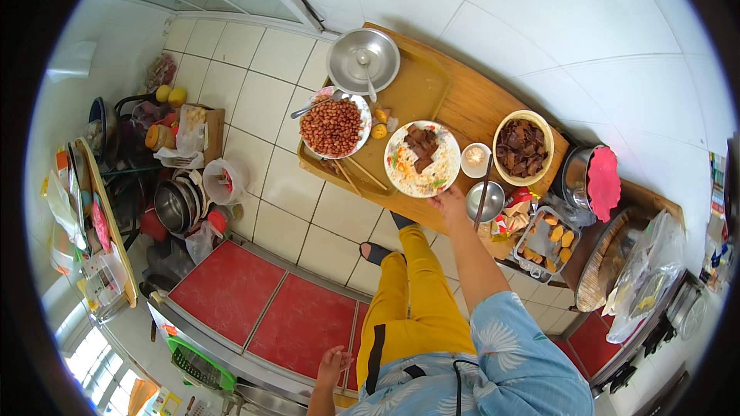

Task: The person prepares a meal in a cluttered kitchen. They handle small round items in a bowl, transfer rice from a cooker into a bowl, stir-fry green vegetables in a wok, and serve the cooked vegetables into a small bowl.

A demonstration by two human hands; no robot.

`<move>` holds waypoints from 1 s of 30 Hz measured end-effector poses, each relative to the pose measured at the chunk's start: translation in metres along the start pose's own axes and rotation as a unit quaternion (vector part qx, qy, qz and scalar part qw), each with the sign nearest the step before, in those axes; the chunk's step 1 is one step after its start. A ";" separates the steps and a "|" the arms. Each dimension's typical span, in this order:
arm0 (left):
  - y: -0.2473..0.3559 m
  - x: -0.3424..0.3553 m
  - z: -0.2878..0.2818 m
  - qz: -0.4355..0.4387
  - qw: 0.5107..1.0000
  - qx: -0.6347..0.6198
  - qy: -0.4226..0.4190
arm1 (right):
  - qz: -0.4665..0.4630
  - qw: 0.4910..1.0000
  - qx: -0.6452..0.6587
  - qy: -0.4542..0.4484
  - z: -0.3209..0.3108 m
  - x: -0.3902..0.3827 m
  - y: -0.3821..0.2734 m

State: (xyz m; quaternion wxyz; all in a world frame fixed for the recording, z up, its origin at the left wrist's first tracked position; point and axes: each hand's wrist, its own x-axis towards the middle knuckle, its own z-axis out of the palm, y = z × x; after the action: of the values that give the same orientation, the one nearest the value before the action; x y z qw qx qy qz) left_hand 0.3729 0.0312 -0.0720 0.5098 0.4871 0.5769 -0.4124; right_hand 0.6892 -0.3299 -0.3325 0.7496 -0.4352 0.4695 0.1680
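My right hand (448, 202) reaches out to the wooden table and grips the near rim of a white flower-patterned plate (401, 175). Dark brown pieces (422, 146) lie in the middle of that plate. Close by, to the right, are a small white dish (475, 160) with pale contents and a cream bowl (547, 127) full of similar dark brown pieces. Low at my left side, my left hand (332, 364) hangs near the red-topped counter, its fingers loosely bent and nothing seen in them.
A brown tray (420, 69) carries a steel bowl with a spoon (347, 40), a plate of reddish-brown nuts or beans (333, 127) and chopsticks (366, 173). Another steel bowl (493, 196) and a clear container (543, 258) stand right. The red-topped counter (297, 316) lies behind, left.
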 end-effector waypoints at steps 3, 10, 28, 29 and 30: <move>0.019 0.000 0.010 0.011 1.000 0.021 -0.013 | 0.017 0.999 0.041 -0.012 -0.022 -0.029 0.039; 0.040 0.012 0.021 0.012 0.999 0.030 -0.019 | 0.107 0.976 0.186 -0.018 -0.044 -0.090 0.117; 0.030 0.028 0.008 -0.002 0.999 0.037 -0.020 | 0.352 0.934 0.064 0.028 -0.023 -0.055 0.117; 0.027 0.030 0.007 -0.001 0.999 0.026 -0.019 | 0.324 0.945 -0.042 -0.025 -0.013 -0.058 0.109; 0.020 0.032 0.007 0.001 1.000 0.012 -0.017 | 0.293 0.941 -0.151 -0.079 0.011 -0.068 0.085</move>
State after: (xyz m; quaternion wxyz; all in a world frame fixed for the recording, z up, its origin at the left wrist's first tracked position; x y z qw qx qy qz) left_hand 0.3935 0.0325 -0.1039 0.5140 0.4862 0.5630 -0.4271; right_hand 0.6050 -0.2623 -0.3147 0.6273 -0.3716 0.4845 0.4833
